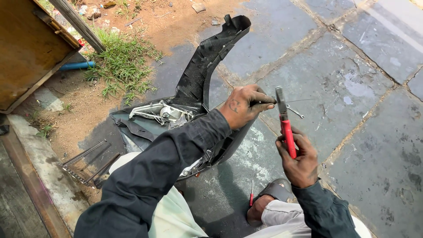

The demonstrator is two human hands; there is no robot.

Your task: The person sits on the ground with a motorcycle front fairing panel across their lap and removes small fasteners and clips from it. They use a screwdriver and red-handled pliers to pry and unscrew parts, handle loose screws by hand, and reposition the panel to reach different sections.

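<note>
Head view: right hand (pixel 299 161) closed round red-handled pliers (pixel 284 123), long axis near upright, jaws up, tilted slightly left. Left hand (pixel 244 105) pinches thin wire (pixel 299 100) at jaw tip, steadying it for grip; wire runs right. Black plastic vehicle panel (pixel 198 79) lies behind on stone paving (pixel 361 145). Red screwdriver (pixel 251 194) beside sandalled foot (pixel 266 202).

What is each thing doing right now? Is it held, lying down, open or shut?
Pliers: upright, held by the right hand, tips shut on a thin wire.
Left hand: pinching the wire by the plier tips.
Black plastic panel: lying on the stone floor, inside facing up.
Red screwdriver: lying on the floor, untouched.
</note>
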